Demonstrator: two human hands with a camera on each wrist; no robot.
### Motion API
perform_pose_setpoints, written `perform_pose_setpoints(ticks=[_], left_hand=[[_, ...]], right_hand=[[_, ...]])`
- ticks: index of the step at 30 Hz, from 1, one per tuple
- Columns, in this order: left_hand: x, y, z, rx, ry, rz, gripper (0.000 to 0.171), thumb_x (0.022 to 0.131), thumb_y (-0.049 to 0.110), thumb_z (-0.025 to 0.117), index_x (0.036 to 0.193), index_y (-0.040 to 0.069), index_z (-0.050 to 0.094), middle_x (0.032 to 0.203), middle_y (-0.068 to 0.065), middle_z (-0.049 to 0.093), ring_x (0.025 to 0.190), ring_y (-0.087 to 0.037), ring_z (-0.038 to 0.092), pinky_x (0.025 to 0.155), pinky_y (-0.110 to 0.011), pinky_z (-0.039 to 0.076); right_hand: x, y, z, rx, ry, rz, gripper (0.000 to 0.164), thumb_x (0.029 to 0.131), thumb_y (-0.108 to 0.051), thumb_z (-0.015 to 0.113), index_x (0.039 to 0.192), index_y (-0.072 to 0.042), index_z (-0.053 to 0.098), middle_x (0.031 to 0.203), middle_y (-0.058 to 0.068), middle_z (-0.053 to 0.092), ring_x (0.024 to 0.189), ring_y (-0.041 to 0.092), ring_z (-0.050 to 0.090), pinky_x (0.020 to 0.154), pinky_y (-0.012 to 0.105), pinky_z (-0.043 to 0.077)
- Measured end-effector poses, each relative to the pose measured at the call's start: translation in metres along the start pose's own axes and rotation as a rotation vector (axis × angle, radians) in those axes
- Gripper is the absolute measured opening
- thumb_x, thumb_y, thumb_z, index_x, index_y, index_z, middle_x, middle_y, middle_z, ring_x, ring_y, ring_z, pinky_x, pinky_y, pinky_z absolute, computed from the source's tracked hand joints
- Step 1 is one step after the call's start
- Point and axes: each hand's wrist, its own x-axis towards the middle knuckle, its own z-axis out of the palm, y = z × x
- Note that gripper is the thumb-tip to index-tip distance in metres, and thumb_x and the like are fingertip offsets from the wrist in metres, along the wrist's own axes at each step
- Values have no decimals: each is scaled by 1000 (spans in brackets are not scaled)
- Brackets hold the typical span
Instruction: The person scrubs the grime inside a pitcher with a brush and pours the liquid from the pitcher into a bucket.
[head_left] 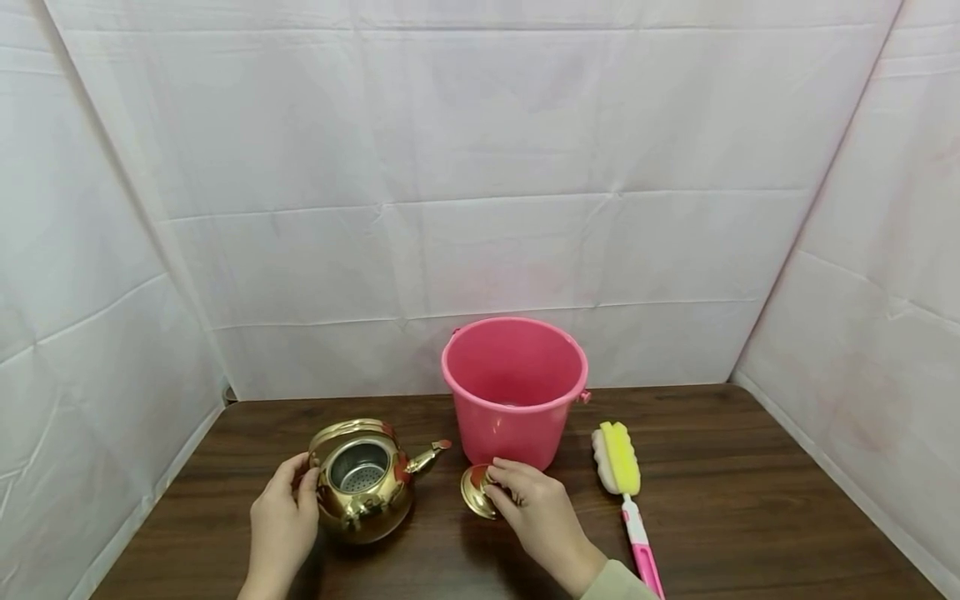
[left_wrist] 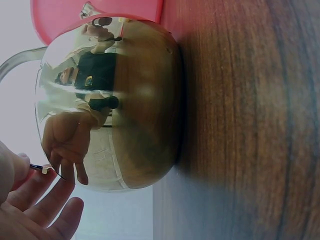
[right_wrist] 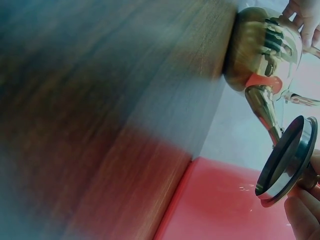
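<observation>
A shiny gold kettle point(head_left: 375, 518) stands uncovered on the table, its perforated strainer point(head_left: 362, 477) visible inside and its spout pointing right. At the kettle's left side, my left hand point(head_left: 283, 512) pinches the handle end between thumb and fingers; the left wrist view shows a small metal fitting there. My right hand point(head_left: 542, 515) holds the gold lid point(head_left: 475, 493) by its knob, to the right of the spout and in front of the bucket. In the right wrist view the lid point(right_wrist: 287, 162) is tilted above the tabletop, its rimmed underside showing.
A pink bucket point(head_left: 498, 429) stands upright behind the lid. On the right lies a sponge brush point(head_left: 621, 458) with a yellow and white head and a pink and white handle. White cloth point(head_left: 480, 233) hangs around the dark wooden table point(head_left: 720, 500).
</observation>
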Motion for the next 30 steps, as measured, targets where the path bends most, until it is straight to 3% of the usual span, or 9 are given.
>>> perform_pose_setpoints(ticks=[14,21,30], left_hand=[[0,0,2,-5,20,14,19,89,-2,59,107,-8,62,97,-23,69,86,-36,67,72,-47,54],[-2,-1,-1,-2,-5,-11,20,90,-1,57,108,-9,61,99,-25,68,87,-38,67,74,-50,53],[0,-2,1,-8,7,4,19,90,-2,58,107,-9,61,97,-24,69,85,-37,68,72,-48,54]], right_hand=[[-2,5,-2,-17,15,-13,28,67,-8,84,94,-6,76,97,6,74,89,13,70,77,21,55],[-5,5,-1,-14,6,5,29,65,-8,85,93,-7,76,96,5,74,90,12,70,77,20,55],[-3,8,-2,-14,-3,31,29,66,-8,85,94,-6,76,96,5,74,90,12,70,77,23,55]])
